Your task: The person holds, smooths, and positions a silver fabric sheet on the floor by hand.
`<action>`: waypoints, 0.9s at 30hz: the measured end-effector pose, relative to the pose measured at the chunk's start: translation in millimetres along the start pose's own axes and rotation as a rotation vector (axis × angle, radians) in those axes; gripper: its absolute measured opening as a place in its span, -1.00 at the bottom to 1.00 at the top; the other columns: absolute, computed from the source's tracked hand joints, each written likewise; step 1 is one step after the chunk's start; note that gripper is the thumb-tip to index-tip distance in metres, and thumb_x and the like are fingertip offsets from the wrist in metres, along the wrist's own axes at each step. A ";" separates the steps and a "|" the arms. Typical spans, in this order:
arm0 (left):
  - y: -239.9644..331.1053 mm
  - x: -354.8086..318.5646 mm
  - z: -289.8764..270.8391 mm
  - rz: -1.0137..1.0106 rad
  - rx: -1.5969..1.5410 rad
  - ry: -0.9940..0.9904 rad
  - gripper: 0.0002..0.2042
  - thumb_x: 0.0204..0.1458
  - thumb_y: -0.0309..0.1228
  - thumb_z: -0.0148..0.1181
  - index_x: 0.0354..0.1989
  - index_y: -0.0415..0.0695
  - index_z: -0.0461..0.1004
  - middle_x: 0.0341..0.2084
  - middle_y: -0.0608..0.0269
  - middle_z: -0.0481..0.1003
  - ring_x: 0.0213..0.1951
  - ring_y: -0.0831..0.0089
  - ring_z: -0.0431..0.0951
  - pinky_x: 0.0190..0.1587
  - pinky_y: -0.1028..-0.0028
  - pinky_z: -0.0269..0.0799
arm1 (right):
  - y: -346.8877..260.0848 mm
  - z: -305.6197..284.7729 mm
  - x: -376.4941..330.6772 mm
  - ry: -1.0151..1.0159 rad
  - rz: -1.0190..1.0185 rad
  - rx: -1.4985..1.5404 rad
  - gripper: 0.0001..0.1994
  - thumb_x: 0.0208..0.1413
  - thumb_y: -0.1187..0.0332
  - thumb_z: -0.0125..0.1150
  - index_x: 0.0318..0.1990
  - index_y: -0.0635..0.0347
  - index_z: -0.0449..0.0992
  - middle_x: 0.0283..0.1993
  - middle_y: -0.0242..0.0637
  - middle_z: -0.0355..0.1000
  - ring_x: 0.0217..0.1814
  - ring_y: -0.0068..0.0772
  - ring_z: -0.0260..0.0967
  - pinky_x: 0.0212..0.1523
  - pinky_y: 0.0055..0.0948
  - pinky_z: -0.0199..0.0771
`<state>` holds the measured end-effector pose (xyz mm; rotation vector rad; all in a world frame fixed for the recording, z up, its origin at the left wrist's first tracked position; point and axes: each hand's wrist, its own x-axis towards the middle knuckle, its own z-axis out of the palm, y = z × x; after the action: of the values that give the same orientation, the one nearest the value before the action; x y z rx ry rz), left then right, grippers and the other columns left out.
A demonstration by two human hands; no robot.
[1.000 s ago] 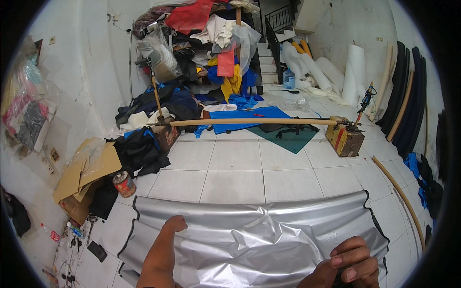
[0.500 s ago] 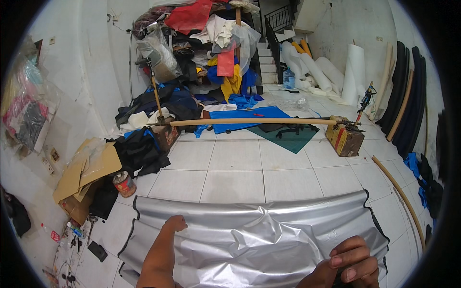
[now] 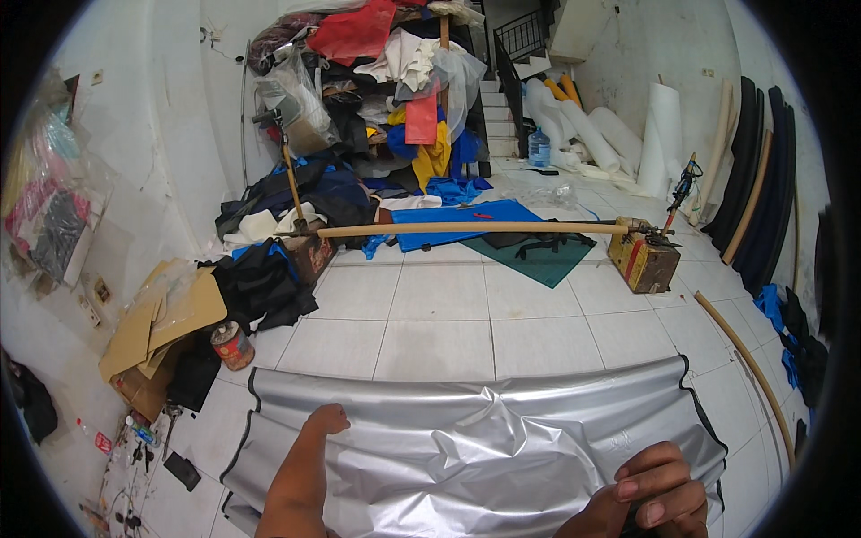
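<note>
A large silver sheet [image 3: 404,466] with dark bound edges lies in front of me, spread over the tiled floor and wrinkled around its middle. My left hand [image 3: 328,420] is at the sheet's upper left part, closed with the fingers bent under; whatever may be in them is hidden. Over the right side of the sheet, my right hand [image 3: 659,489] has its fingers curled toward the thumb. Nothing I can name shows in its grip.
Beyond the sheet, a long tan tube [image 3: 475,229] spans between two boxes, the right one a worn box [image 3: 644,262]. A round tin [image 3: 233,345] and flattened cardboard [image 3: 170,309] are at left. A curved tan tube [image 3: 749,372] lies at right. Fabric heaps [image 3: 386,99] fill the back.
</note>
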<state>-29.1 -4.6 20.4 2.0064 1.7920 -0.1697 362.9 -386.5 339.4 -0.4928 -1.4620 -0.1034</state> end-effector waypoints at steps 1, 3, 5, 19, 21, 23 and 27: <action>-1.9 0.1 1.2 -0.002 0.004 0.001 -0.66 -0.14 -0.19 0.30 -0.19 -0.07 0.56 -0.16 0.09 0.60 -0.05 0.11 0.56 0.02 0.22 0.47 | -2.7 -7.3 1.2 -0.144 0.098 0.013 -0.73 0.29 0.31 -0.13 0.04 0.22 0.32 -0.20 -0.06 0.39 -0.14 -0.01 0.44 -0.05 0.07 0.43; 0.6 3.0 0.6 0.006 0.014 0.000 -0.66 -0.14 -0.19 0.30 -0.19 -0.06 0.55 -0.15 0.09 0.59 -0.05 0.11 0.56 0.02 0.22 0.47 | 20.2 19.2 -1.4 0.035 -0.060 0.034 -0.63 0.28 0.06 -0.12 0.20 -0.17 0.23 -0.19 -0.13 0.45 -0.18 0.01 0.49 -0.15 0.04 0.42; 0.7 4.1 0.9 0.011 0.016 -0.004 -0.66 -0.14 -0.19 0.29 -0.18 -0.06 0.55 -0.15 0.09 0.59 -0.04 0.12 0.56 0.02 0.22 0.47 | 13.3 20.1 -8.1 0.205 -0.216 0.057 -0.50 0.28 -0.18 -0.12 0.36 -0.57 0.14 -0.17 -0.20 0.50 -0.23 0.02 0.53 -0.25 0.01 0.42; 1.1 0.9 -2.0 0.009 0.021 -0.013 -0.63 -0.12 -0.17 0.28 -0.15 -0.09 0.54 -0.11 0.07 0.58 -0.01 0.09 0.55 0.05 0.20 0.46 | 18.8 12.1 -7.9 0.098 -0.159 0.081 -0.61 0.23 0.16 -0.04 0.09 0.22 0.37 -0.17 0.00 0.45 -0.26 0.16 0.44 -0.33 0.06 0.32; 1.9 0.5 -1.8 0.005 0.020 -0.010 -0.63 -0.11 -0.17 0.28 -0.14 -0.09 0.54 -0.11 0.07 0.58 -0.01 0.09 0.55 0.05 0.20 0.46 | 23.0 6.6 -8.0 0.054 -0.177 0.090 -0.59 0.23 0.16 -0.04 0.14 0.19 0.36 -0.17 0.00 0.45 -0.25 0.16 0.44 -0.33 0.06 0.32; 2.0 0.7 -1.9 0.000 0.019 -0.008 -0.63 -0.11 -0.16 0.28 -0.14 -0.09 0.54 -0.11 0.06 0.58 -0.01 0.10 0.55 0.05 0.21 0.46 | 24.3 2.5 -8.6 0.011 -0.196 0.100 -0.56 0.23 0.16 -0.04 0.18 0.17 0.35 -0.16 0.00 0.45 -0.25 0.17 0.44 -0.33 0.05 0.31; -0.5 2.2 -1.6 0.005 0.030 -0.003 -0.62 -0.12 -0.15 0.29 -0.14 -0.08 0.54 -0.11 0.09 0.58 -0.01 0.11 0.55 0.05 0.21 0.46 | 18.8 3.8 -10.1 0.013 -0.153 0.084 -0.56 0.23 0.13 -0.03 0.18 0.12 0.37 -0.16 0.00 0.45 -0.26 0.19 0.44 -0.34 0.05 0.31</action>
<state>-29.6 -1.9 20.8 2.0308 1.7929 -0.1990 364.9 -370.5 324.9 -0.3111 -1.4839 -0.1659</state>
